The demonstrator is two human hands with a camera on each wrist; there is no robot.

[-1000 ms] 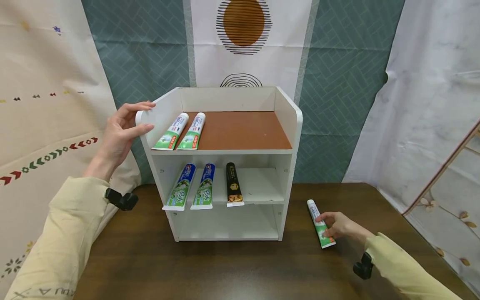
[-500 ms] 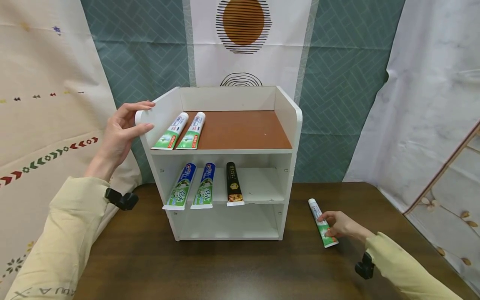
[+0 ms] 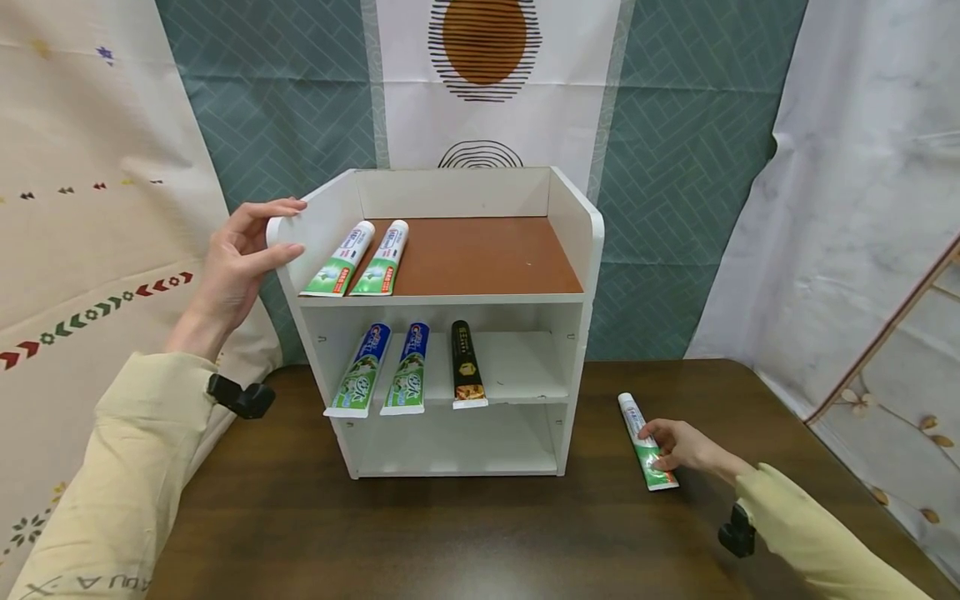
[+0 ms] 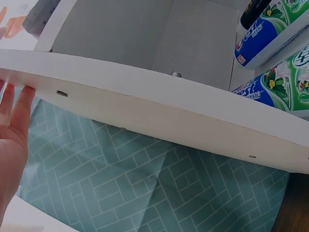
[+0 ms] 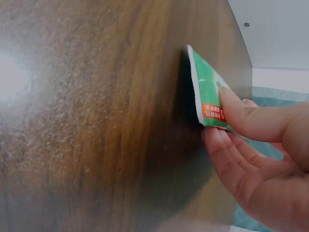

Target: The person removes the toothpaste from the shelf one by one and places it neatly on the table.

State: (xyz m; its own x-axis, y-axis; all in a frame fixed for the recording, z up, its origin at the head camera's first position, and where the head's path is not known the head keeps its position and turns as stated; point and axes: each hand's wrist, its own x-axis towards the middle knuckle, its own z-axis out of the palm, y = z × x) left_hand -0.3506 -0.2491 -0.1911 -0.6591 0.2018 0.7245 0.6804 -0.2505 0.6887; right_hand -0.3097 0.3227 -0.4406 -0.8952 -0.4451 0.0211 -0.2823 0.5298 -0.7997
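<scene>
My right hand (image 3: 688, 450) pinches a white and green toothpaste tube (image 3: 637, 433) near its flat end, at the right of the table. In the right wrist view the thumb lies on the face of the tube (image 5: 207, 89) and the fingers are under its edge. My left hand (image 3: 234, 265) grips the upper left side panel of a white shelf unit (image 3: 577, 367); its fingers (image 4: 19, 113) meet the panel in the left wrist view. Two similar white and green tubes (image 3: 340, 260) lie on the brown top shelf. Two blue and green tubes (image 3: 407, 371) and a black tube (image 3: 467, 367) sit on the middle shelf.
The shelf unit stands on a dark wooden table (image 3: 480, 533). The ends of the middle-shelf tubes jut past its front edge. Patterned cloths hang behind (image 3: 660, 217) and on both sides. A lower shelf compartment (image 3: 457, 442) lies under the middle shelf.
The tube in my right hand has turned slightly, its flat end moving a little to the right. My left hand keeps its place on the shelf unit. The head view tilts down slightly.
</scene>
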